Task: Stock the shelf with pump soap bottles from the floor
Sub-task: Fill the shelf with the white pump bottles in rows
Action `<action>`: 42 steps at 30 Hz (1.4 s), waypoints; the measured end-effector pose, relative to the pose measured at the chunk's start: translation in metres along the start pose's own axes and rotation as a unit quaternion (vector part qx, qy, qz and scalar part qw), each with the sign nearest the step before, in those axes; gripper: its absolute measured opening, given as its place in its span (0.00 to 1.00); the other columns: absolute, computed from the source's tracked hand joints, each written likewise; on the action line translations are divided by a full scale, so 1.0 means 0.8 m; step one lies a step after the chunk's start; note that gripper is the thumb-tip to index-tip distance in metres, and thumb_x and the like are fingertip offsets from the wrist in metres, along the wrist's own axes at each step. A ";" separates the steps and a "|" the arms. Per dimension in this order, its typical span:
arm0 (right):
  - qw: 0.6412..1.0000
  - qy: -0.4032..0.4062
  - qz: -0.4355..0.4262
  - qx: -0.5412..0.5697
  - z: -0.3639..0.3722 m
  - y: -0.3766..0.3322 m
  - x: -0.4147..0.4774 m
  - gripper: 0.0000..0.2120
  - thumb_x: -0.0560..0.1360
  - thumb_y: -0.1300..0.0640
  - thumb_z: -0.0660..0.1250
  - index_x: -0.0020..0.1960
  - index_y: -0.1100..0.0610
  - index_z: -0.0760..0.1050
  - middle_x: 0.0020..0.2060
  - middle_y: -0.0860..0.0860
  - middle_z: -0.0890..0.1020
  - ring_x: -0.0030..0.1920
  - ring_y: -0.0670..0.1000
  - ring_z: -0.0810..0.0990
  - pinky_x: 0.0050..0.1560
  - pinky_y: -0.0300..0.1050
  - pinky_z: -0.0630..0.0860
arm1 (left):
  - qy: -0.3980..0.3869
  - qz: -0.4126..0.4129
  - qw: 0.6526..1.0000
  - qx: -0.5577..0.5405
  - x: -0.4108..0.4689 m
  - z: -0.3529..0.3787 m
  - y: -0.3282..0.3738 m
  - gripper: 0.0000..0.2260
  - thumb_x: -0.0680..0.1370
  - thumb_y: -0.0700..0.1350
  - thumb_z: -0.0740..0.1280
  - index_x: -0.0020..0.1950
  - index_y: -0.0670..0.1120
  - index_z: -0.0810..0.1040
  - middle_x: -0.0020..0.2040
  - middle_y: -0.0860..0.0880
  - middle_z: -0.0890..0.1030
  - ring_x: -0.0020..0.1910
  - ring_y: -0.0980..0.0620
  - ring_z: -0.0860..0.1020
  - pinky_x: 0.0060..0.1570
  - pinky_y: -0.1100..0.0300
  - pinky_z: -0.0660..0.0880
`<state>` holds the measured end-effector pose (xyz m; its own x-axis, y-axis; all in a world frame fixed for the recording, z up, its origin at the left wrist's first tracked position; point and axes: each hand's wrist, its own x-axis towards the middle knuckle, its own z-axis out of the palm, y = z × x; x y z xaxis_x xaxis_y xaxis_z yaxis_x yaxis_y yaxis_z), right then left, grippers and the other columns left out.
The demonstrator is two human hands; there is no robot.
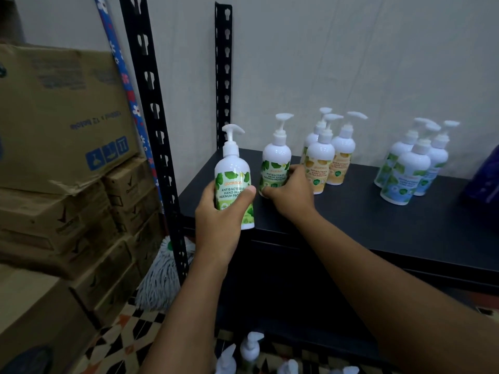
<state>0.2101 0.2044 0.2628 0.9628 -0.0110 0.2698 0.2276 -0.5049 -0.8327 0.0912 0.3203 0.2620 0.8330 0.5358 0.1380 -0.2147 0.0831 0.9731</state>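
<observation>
My left hand [220, 211] grips a white pump soap bottle with a green leaf label [233, 176], held upright at the black shelf's [364, 217] front left corner. My right hand [290, 191] is wrapped around the base of a second green-label bottle [276, 163] that stands on the shelf just to the right. Behind it stand three yellow-label bottles [322, 160]. Farther right is a cluster of blue-green-label bottles [411, 168]. Several more pump bottles [249, 349] stand on the patterned floor below, only their tops showing.
Black slotted shelf uprights [151, 109] rise at the left. Stacked cardboard boxes [62, 125] fill the left side, with a mop head [164, 273] and a floral-wrapped pole [127, 85] beside them. A dark blue object [483, 176] sits at the shelf's right edge. A grey wall backs the shelf.
</observation>
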 end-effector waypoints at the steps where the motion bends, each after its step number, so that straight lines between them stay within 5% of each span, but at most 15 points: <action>1: 1.000 0.001 0.003 -0.011 0.004 -0.001 0.008 0.29 0.70 0.57 0.79 0.64 0.59 0.67 0.55 0.51 0.77 0.51 0.49 0.76 0.48 0.43 0.71 | 0.001 0.001 1.000 -0.002 0.002 0.000 0.001 0.14 0.73 0.52 0.77 0.56 0.54 0.81 0.46 0.50 0.85 0.43 0.49 0.85 0.38 0.55 0.84; 6: 0.998 0.017 0.010 -0.063 0.026 -0.007 0.050 0.26 0.73 0.55 0.76 0.64 0.60 0.67 0.62 0.57 0.78 0.62 0.58 0.78 0.50 0.46 0.71 | -0.003 0.004 1.000 -0.025 0.007 0.002 0.002 0.14 0.73 0.49 0.77 0.57 0.52 0.81 0.47 0.50 0.85 0.44 0.50 0.85 0.34 0.61 0.80; 15: 0.994 0.034 0.032 -0.101 0.045 -0.006 0.089 0.25 0.76 0.54 0.73 0.67 0.61 0.66 0.65 0.58 0.76 0.65 0.60 0.76 0.60 0.54 0.74 | 0.000 0.012 0.999 -0.050 0.018 0.008 -0.002 0.15 0.73 0.49 0.77 0.58 0.52 0.81 0.47 0.51 0.85 0.42 0.54 0.84 0.34 0.63 0.79; 35: 0.994 0.014 0.072 -0.085 0.045 -0.009 0.097 0.32 0.74 0.54 0.76 0.70 0.62 0.64 0.67 0.59 0.74 0.68 0.60 0.75 0.64 0.54 0.74 | -0.004 0.006 0.999 -0.034 0.020 0.009 -0.006 0.17 0.73 0.50 0.77 0.60 0.52 0.81 0.48 0.51 0.85 0.45 0.51 0.85 0.41 0.53 0.84; 42: 0.980 -0.093 -0.050 -0.170 0.003 0.002 0.008 0.34 0.78 0.49 0.70 0.77 0.59 0.60 0.73 0.57 0.67 0.70 0.58 0.70 0.67 0.51 0.69 | 0.007 0.011 1.000 -0.024 0.016 0.010 -0.001 0.16 0.73 0.50 0.77 0.59 0.52 0.81 0.47 0.52 0.86 0.45 0.53 0.85 0.43 0.55 0.84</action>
<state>0.2172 0.2056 0.2618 0.9551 0.1957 0.2226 0.2917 -0.7543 -0.5881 0.1063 0.3205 0.2643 0.8211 0.5489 0.1564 -0.2568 0.1107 0.9601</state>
